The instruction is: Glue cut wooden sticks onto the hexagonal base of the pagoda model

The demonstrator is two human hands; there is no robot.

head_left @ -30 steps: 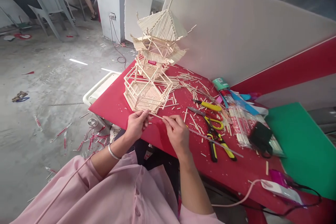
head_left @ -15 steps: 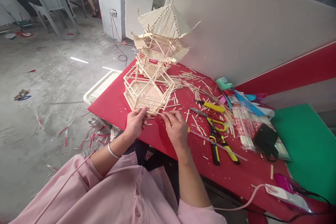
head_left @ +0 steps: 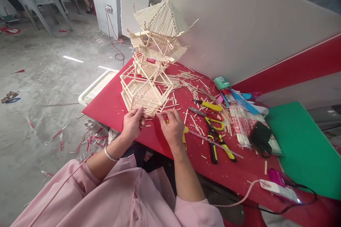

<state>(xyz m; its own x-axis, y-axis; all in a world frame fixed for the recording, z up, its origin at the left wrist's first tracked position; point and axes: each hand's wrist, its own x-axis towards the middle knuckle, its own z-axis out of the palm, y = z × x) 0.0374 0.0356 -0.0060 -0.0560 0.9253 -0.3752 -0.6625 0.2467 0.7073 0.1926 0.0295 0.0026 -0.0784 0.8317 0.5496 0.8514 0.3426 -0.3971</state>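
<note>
Stick pagoda (head_left: 153,55) stands upright on the red tabletop (head_left: 103,108), just beyond our fingers, long axis vertical. Both hands sit at the near edge of its base: left hand (head_left: 134,123) slightly nearer, thumb overlapping that edge in view, right hand (head_left: 172,126) just beside the near-right corner. Contact with the base: we can't tell.

Left fingers are curled in, thumb against forefinger; anything gripped is hidden. Right thumb and forefinger come together at the tips, maybe on a thin stick, too small to confirm. A yellow tool (head_left: 185,135) shows behind the right palm; held or lying, unclear.

Pagoda looks pale, bare wood: six-sided slatted floor, open braced frame, flared eaves, pointed slat roof, spire running to the top edge of view. Small red piece (head_left: 150,60) midway up.

Right of pagoda: loose sticks (head_left: 188,75), then utility knife (head_left: 212,106), scissors (head_left: 197,111), black-and-yellow pliers (head_left: 213,152). Farther right of it, bagged sticks (head_left: 241,127) and green board (head_left: 298,142). Behind it, white panel (head_left: 229,25).
</note>
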